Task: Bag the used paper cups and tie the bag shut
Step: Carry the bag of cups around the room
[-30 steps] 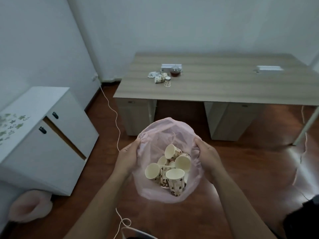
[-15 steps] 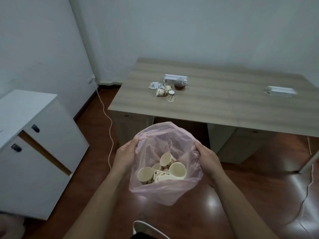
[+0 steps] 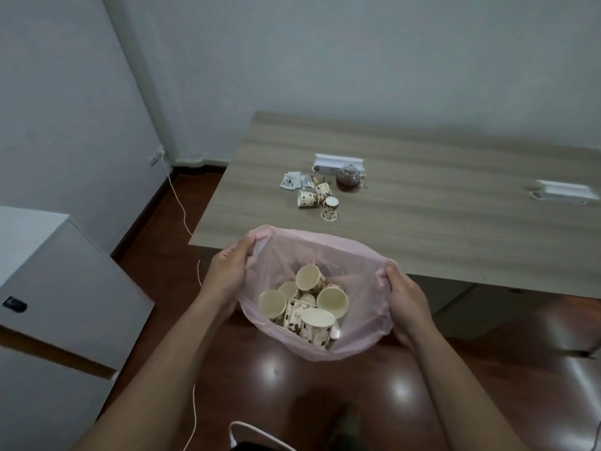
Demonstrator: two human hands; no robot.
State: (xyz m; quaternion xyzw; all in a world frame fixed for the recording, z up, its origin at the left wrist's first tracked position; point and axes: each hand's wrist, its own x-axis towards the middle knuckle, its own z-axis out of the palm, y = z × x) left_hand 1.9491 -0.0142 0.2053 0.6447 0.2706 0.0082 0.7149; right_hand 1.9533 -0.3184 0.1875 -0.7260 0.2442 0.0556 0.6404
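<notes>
Head view: both hands, left (image 3: 227, 275) and right (image 3: 406, 297), clench the pink bag (image 3: 361, 320) rim; three loose cups (image 3: 317, 198) lie ahead on the tabletop (image 3: 455, 222).

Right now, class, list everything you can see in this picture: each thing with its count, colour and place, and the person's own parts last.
plastic bag: one, pale pink, held open in front of the desk.
bagged paper cups: at least five, cream with brown spots, inside the bag.
loose paper cups: three, same pattern, on the desk.
sachets: a few, white, left of the loose cups.
glass teapot: one, dark liquid, right of the cups.
desk: one, grey-brown wood.
cabinet: one, white, at left.
cord: one, white, from wall socket to floor.
hands: left hand and right hand, each gripping the bag's rim.
</notes>
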